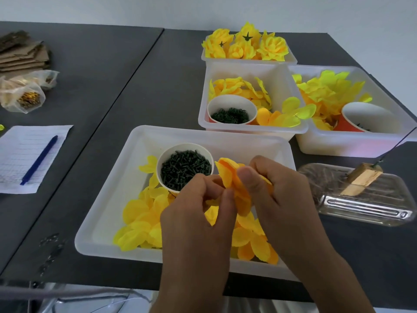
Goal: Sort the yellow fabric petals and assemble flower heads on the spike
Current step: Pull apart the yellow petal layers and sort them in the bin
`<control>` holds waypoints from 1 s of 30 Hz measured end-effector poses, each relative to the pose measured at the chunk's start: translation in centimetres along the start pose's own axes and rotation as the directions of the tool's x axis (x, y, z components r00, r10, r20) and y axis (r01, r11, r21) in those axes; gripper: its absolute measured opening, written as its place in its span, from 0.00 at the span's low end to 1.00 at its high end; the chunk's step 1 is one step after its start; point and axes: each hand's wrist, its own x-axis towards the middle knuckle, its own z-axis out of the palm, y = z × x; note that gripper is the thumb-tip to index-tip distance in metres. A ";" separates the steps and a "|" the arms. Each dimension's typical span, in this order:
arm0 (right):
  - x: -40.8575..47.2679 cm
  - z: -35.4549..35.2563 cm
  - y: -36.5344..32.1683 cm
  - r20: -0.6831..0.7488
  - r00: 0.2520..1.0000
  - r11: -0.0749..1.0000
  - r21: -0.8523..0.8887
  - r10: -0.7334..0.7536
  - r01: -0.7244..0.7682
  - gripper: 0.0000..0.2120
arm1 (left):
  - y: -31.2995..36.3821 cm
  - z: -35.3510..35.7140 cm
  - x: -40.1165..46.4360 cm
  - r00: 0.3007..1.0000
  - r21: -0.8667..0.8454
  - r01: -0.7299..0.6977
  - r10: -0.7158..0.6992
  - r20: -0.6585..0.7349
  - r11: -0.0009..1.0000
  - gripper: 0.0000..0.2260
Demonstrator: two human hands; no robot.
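Craft workbench: petal bins [252, 129] on dark table [135, 86].

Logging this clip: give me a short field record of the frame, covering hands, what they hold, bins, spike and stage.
left hand: pinches the petal stack from the left
right hand: pinches the same stack, thumb on top
petal stack: orange-yellow petals, held above the near bin
near bin: loose petals and a cup of dark pins
far bin: finished flower heads
spike: thin wire on a wooden block, bare
stage: sorting petals; nothing on the spike yet
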 end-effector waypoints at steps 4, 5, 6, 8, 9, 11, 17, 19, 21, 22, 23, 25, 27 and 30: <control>-0.1 -0.1 -0.1 0.130 0.991 0.998 -0.063 0.016 -0.008 0.13 | -0.2 -0.3 0.1 1.000 0.029 -0.013 0.013 -0.011 0.999 0.11; -0.1 -0.2 -0.1 0.121 0.992 0.997 -0.069 0.030 -0.022 0.12 | -0.4 -0.2 0.0 0.999 0.052 -0.037 0.038 -0.015 0.998 0.12; -0.2 -0.3 -0.1 0.104 0.993 0.997 -0.070 0.046 -0.039 0.11 | -0.4 -0.1 -0.1 0.997 0.083 -0.071 0.072 -0.015 0.994 0.12; -0.3 -0.4 -0.2 0.072 0.994 0.994 -0.083 0.079 -0.073 0.09 | -0.2 0.2 -0.3 0.990 0.144 -0.137 0.139 -0.006 0.980 0.11; -0.3 -0.5 -0.2 0.053 0.994 0.991 -0.096 0.093 -0.088 0.08 | -0.2 0.4 -0.4 0.986 0.151 -0.168 0.169 0.003 0.974 0.10; -0.4 -0.4 -0.3 -0.010 0.994 0.988 -0.111 0.109 -0.109 0.08 | -0.3 0.6 -0.5 0.980 0.126 -0.199 0.199 0.013 0.972 0.08; -1.3 1.4 -0.9 -0.171 0.985 0.985 -0.174 -0.025 -0.005 0.11 | 0.0 0.2 0.0 0.998 -0.051 -0.057 0.057 0.004 0.997 0.13; -1.6 1.8 -1.0 -0.192 0.977 0.979 -0.197 -0.090 0.052 0.09 | 0.1 0.0 0.1 0.999 -0.077 -0.026 0.028 0.026 0.997 0.20; -1.7 2.1 -1.2 -0.230 0.966 0.978 -0.192 -0.121 0.077 0.08 | -0.1 -0.1 0.1 1.000 -0.137 -0.007 0.010 0.027 0.991 0.16; -1.7 2.1 -1.3 -0.254 0.960 0.982 -0.171 -0.118 0.076 0.08 | -0.1 0.0 0.0 1.000 -0.199 0.005 0.001 0.031 0.980 0.14; -1.7 2.1 -1.4 -0.277 0.954 0.987 -0.146 -0.112 0.074 0.07 | -0.2 0.0 0.0 0.999 -0.269 0.022 -0.011 0.044 0.963 0.12; -1.7 2.0 -1.7 -0.305 0.947 0.992 -0.105 -0.102 0.073 0.05 | -0.1 0.0 -0.1 0.998 -0.348 0.032 -0.013 0.056 0.937 0.09; -1.7 2.0 -2.0 -0.308 0.949 0.997 -0.057 -0.069 0.054 0.06 | 0.0 -0.1 0.0 0.999 -0.372 0.023 -0.007 0.044 0.928 0.05; -1.6 1.8 -2.2 -0.302 0.953 0.996 0.084 0.035 -0.010 0.10 | 0.4 -0.2 0.1 1.000 -0.402 0.023 -0.014 0.024 0.915 0.04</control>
